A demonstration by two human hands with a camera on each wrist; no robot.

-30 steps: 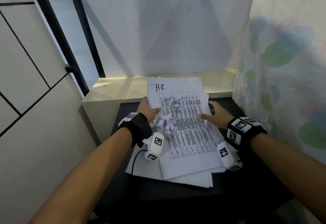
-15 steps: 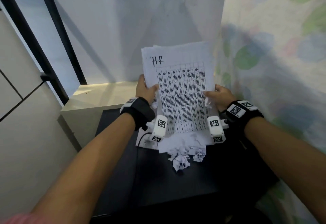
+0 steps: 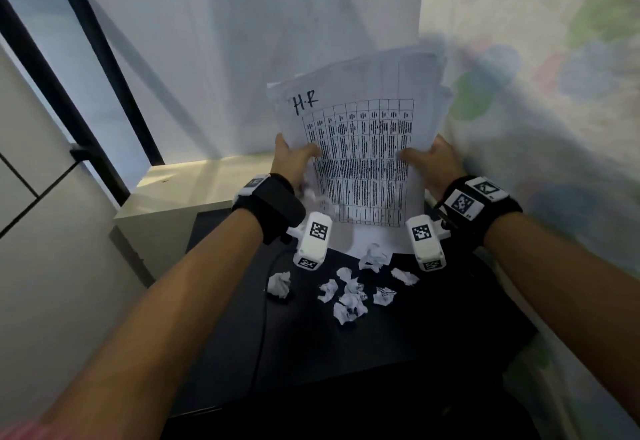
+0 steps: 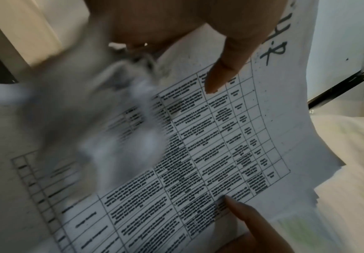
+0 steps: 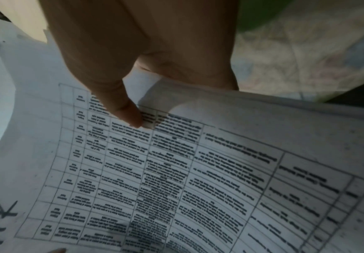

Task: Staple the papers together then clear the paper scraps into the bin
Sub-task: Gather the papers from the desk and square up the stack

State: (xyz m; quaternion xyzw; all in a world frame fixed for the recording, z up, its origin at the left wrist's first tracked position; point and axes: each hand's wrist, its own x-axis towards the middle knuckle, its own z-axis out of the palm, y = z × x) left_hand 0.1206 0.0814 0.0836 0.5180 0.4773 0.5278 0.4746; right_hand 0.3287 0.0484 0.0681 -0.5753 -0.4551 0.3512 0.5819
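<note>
1. My left hand [image 3: 294,162] pinches the left edge of the stack of papers [image 3: 360,148], thumb on the printed face, fingers behind.
2. My right hand [image 3: 433,162] pinches the right edge the same way; the right wrist view shows the thumb [image 5: 131,116] pressed on the table of text.
3. The papers stand tilted up off the black table [image 3: 346,353], top edge away from me; the front sheet bears a handwritten "H.R" [image 3: 304,103] at its upper left. The sheet edges are not aligned at the far right.
4. Crumpled paper scraps [image 3: 349,301] lie loose on the table just near of the stack's lower edge, between my two wrists; one scrap [image 3: 278,283] lies apart at the left.
5. A blurred scrap [image 4: 122,119] shows in front of the sheet in the left wrist view.
6. Behind the papers: a cream ledge [image 3: 194,186] and white wall [image 3: 242,41]. At right, close beside the stack, hangs a patterned curtain [image 3: 554,93]. A black cable [image 3: 266,301] runs across the table at left.
</note>
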